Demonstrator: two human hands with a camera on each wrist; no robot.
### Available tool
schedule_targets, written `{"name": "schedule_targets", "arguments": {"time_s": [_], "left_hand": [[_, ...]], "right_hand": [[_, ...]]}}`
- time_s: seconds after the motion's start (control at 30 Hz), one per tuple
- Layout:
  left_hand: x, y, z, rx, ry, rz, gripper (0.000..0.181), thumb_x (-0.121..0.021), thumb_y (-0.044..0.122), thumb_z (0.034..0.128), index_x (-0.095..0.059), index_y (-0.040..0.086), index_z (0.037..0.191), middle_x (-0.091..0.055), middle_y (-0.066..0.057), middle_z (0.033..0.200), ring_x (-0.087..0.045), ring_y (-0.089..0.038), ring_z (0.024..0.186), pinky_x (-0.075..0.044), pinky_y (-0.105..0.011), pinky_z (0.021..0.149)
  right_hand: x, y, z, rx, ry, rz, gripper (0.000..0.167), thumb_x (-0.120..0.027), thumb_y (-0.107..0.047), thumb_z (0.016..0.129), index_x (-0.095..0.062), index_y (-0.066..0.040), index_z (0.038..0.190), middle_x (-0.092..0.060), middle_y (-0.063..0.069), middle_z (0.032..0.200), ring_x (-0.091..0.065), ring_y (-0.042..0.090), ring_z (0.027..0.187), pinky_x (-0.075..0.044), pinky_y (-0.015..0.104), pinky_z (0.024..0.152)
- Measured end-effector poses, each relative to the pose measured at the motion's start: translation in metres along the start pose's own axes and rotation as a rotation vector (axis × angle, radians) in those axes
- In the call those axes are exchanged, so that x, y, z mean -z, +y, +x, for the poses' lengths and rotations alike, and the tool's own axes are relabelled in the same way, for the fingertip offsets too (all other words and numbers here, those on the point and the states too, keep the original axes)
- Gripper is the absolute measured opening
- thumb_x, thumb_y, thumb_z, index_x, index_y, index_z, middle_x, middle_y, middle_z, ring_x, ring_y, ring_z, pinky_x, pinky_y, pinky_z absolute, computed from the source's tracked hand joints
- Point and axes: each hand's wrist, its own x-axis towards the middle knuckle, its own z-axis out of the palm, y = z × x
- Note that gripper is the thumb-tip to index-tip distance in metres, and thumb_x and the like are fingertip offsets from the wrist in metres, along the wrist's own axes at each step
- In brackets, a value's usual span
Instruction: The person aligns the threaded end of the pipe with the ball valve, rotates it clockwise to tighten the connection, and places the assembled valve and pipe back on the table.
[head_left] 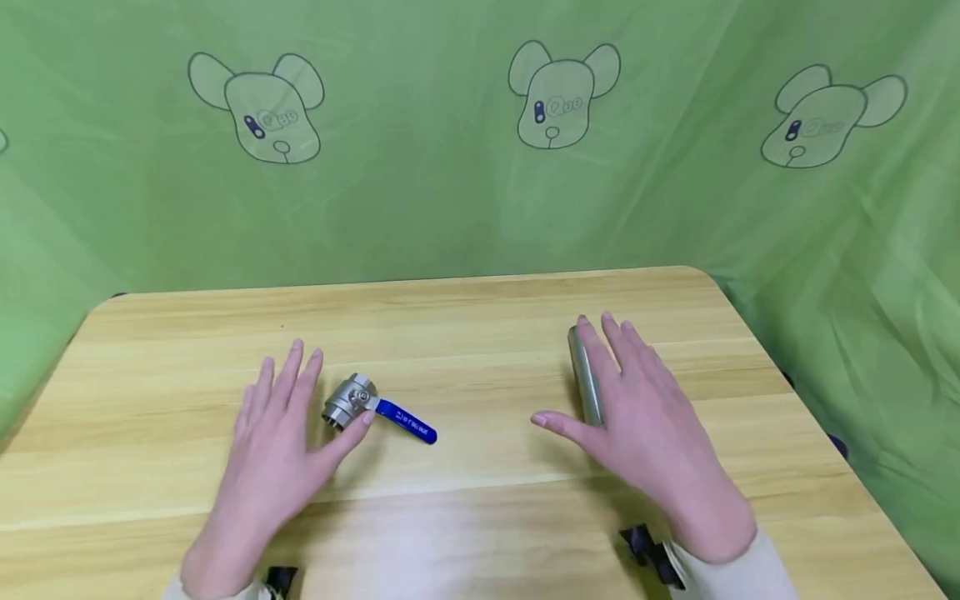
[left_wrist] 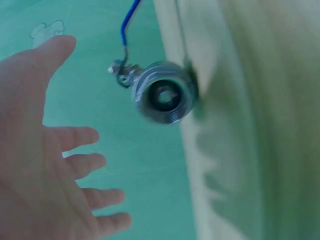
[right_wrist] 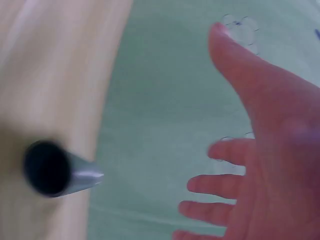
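Observation:
A metal ball valve (head_left: 349, 402) with a blue lever (head_left: 406, 422) lies on the wooden table, left of the middle. My left hand (head_left: 274, 450) hovers just left of it, fingers spread; in the left wrist view a gap shows between the hand (left_wrist: 45, 150) and the valve's round threaded opening (left_wrist: 165, 95). On the right a metal tube (head_left: 585, 377) lies lengthwise, partly hidden by my right hand (head_left: 651, 425), whose fingers are extended above it. The right wrist view shows the tube's dark open end (right_wrist: 47, 169) apart from the hand (right_wrist: 270, 140).
The light wooden table (head_left: 465, 333) has rounded far corners. Behind it and at its sides hangs a green cloth (head_left: 420, 200) printed with bear-head outlines. Black straps (head_left: 651, 557) are at both wrists.

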Motion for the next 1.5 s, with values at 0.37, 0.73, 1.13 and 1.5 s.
{"name": "schedule_targets", "arguments": {"time_s": [0.37,0.73,1.13,1.5], "left_hand": [[-0.017,-0.012,0.009,0.068,-0.047,-0.252,0.097,-0.088,0.038,0.0902,-0.039,-0.007,0.161,-0.039,-0.031,0.167,-0.039,-0.055,0.153,-0.033,-0.072,0.126],[-0.025,-0.027,0.013,0.328,-0.151,-0.658,0.092,-0.091,0.026,0.0882,-0.041,0.006,0.162,-0.044,-0.016,0.169,-0.040,-0.040,0.158,-0.028,-0.055,0.135],[-0.033,-0.039,0.015,0.304,-0.164,-0.719,0.090,-0.093,0.026,0.0857,-0.045,0.013,0.161,-0.042,-0.010,0.172,-0.031,-0.037,0.164,-0.012,-0.064,0.137],[-0.037,-0.034,0.017,0.288,-0.116,-0.665,0.078,-0.093,0.023,0.0848,-0.055,0.011,0.152,-0.051,-0.011,0.158,-0.042,-0.035,0.156,-0.017,-0.062,0.136]], "right_hand": [[-0.027,0.024,0.012,-0.048,0.044,0.105,0.124,-0.075,-0.074,0.088,-0.028,0.013,0.162,-0.040,0.038,0.164,-0.045,0.054,0.148,-0.046,0.070,0.117],[-0.054,0.040,0.019,-0.175,-0.064,0.327,0.116,-0.072,-0.070,0.094,-0.027,0.010,0.164,-0.048,0.037,0.156,-0.057,0.045,0.124,-0.058,0.064,0.097],[-0.067,0.054,0.018,-0.236,-0.094,0.403,0.117,-0.080,-0.064,0.089,-0.025,0.005,0.166,-0.049,0.033,0.152,-0.056,0.042,0.119,-0.057,0.054,0.089],[-0.073,0.059,0.014,-0.235,-0.058,0.408,0.100,-0.084,-0.039,0.091,-0.031,0.005,0.164,-0.050,0.030,0.152,-0.053,0.042,0.122,-0.054,0.059,0.096]]}}
